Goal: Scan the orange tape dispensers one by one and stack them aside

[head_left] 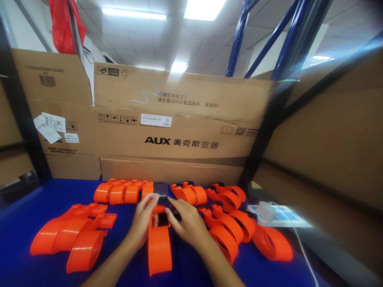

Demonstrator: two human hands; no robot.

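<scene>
An orange plastic tape-dispenser shell (159, 249) lies lengthwise on the blue table (18, 223) in front of me. My left hand (143, 222) and my right hand (187, 223) both rest their fingers on its far end, where a small dark part (160, 190) sits between the fingertips. Whether the fingers pinch that dark part or only touch it is hard to tell. More orange shells lie around: a group at the left (74, 235), a row at the back (122, 192), and a pile at the right (239, 227).
Large brown cardboard boxes (179, 131) stand along the back and the right side. A blue and black steel rack post (269, 103) rises at the right. A white charger with a cable (265, 211) lies on a printed sheet at the right.
</scene>
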